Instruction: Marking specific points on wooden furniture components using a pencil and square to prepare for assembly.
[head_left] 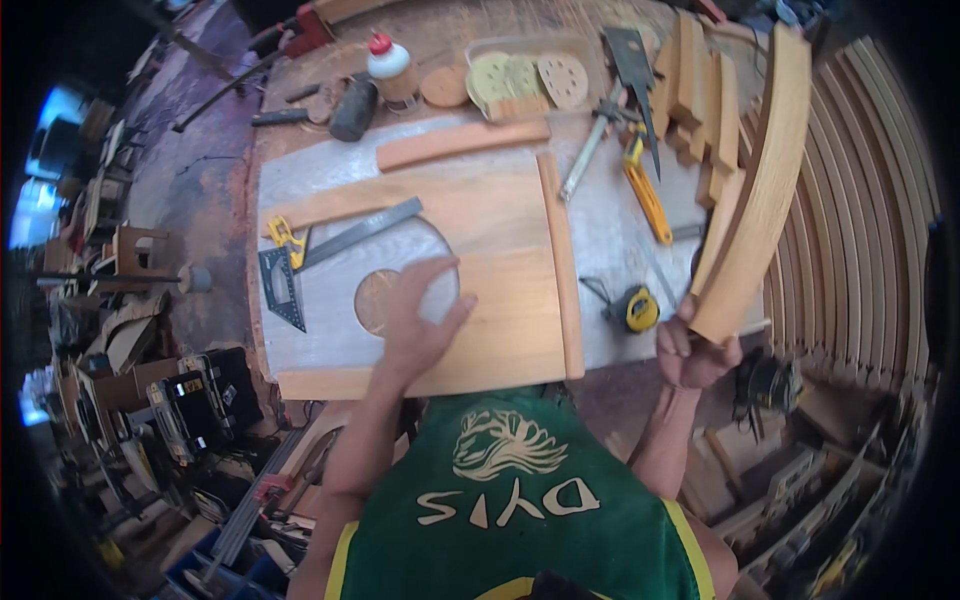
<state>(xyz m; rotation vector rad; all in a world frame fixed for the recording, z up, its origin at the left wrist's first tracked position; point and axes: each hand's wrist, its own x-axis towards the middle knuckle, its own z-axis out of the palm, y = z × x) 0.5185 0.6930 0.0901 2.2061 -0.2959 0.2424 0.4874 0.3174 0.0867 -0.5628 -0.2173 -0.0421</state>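
Note:
My right hand [695, 357] grips the lower end of a long, curved wooden slat [768, 170], which rises away from me at the bench's right side. Over the bench, my left hand [425, 315] has its thumb and fingers spread and holds nothing. It is above a flat wooden panel [510, 300] with a curved cut edge, near a round hole [377, 303] in the pale sheet; I cannot tell whether it touches. A combination square [360, 233] with a yellow head and a dark triangular square [282, 288] lie left of that hand.
A tape measure [637, 308], a yellow utility knife [648, 200] and a hand saw [630, 70] lie to the right. Along the back are a mallet [354, 110], a glue bottle [392, 72] and sanding discs [563, 80]. Stacked curved slats [870, 220] stand beyond the right edge.

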